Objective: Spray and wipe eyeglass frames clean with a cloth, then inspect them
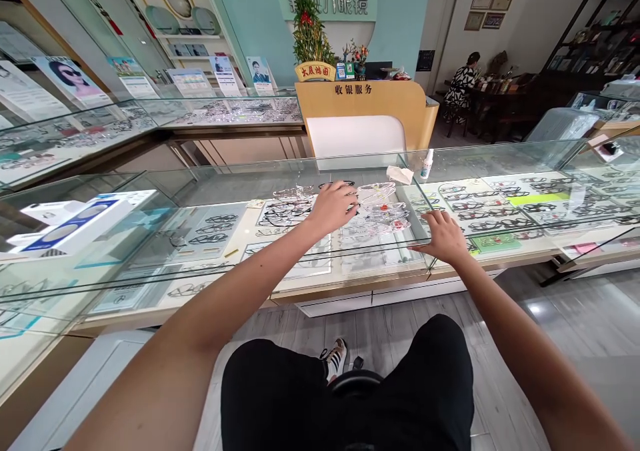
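My left hand (334, 207) is over the glass counter top, its fingers curled down around a pair of dark-framed eyeglasses (337, 184), mostly hidden behind the hand. To its left lie rows of black eyeglasses (283, 212). Clear-framed eyeglasses (383, 209), some with small red and yellow spots, lie on its right. My right hand (446, 236) rests at the counter's near edge with fingers apart, holding nothing. Beyond it stand a small white spray bottle (427, 165) and a crumpled white cloth or tissue (400, 174).
The glass display counter (300, 291) holds several trays of eyeglasses under its top. White and blue boxes (75, 227) sit on the left. Across the counter is a wooden cashier desk (425, 114) with a plant (310, 34). A person (463, 87) sits far back right.
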A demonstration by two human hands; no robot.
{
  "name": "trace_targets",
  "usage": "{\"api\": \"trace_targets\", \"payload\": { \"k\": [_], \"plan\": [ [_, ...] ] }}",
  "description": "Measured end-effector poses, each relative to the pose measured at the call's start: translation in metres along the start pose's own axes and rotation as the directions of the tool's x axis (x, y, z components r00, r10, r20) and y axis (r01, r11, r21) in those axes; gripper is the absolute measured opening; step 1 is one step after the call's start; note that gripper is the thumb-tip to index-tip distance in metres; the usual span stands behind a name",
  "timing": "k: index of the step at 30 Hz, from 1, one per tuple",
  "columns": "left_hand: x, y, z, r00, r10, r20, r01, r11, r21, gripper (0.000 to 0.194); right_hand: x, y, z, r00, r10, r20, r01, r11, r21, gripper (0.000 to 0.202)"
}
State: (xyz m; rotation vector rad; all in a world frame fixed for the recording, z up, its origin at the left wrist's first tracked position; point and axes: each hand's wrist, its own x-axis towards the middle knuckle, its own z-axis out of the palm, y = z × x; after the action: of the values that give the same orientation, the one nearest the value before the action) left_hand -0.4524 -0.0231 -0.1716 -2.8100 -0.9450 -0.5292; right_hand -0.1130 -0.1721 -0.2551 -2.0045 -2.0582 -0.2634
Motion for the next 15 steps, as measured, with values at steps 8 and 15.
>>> {"api": "trace_targets", "payload": {
  "k": [8,15],
  "plan": [
    [0.087,0.039,0.036,0.989,-0.052,0.141,0.048,0.998,0.034,0.029,0.001,-0.001,-0.001,1.000,-0.008,-0.016,0.008,1.000,0.007,0.101],
    [0.098,0.020,0.053,0.988,-0.031,0.152,0.023,0.998,0.053,0.027,0.001,0.000,0.003,0.999,-0.019,-0.040,0.020,0.999,0.029,0.099]
  ]
}}
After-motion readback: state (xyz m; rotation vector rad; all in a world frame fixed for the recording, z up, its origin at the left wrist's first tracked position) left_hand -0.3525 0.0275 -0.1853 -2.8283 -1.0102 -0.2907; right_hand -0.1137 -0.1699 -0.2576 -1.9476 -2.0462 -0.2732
